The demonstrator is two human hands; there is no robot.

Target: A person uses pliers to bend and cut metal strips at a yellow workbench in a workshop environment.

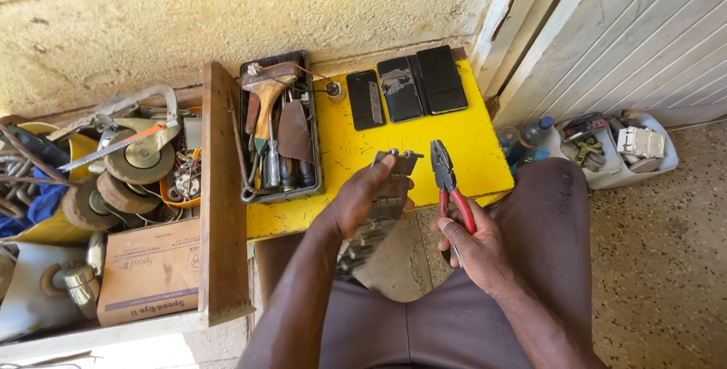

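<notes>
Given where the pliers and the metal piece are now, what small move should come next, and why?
Probably bring the pliers left to the metal piece. The right hand holds them by the red handles, jaws apart from the piece, which the left hand steadies upright.

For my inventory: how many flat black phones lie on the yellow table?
3, side by side at the far edge of the yellow table: left phone, middle phone, right phone.

Bare forearms, brownish-mauve trousers (469,323)
</notes>
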